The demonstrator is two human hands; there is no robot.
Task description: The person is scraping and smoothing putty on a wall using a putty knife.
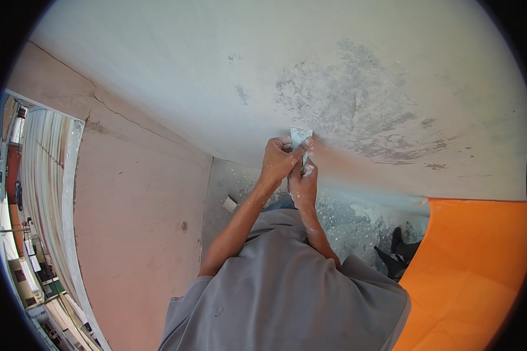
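Grey scraper [301,135] w/ L/R fingers [286,144]

At twelve o'clock, the pale off-white wall [158,52]; towards one, its mottled, streaky grey patch [357,93]. The pinkish wall [140,216] at nine carries a dark jagged crack [123,116] towards ten. Plain orange sheet [474,257] at four, grey shirt [281,286] at six. White smears mark the right hand [304,178]; the scraper [300,136] looks whitish, though small here.

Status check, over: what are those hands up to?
Left hand and right hand gripping scraper, blade up. Contact with grey-patched wall unclear. Orange sheet off to the right.
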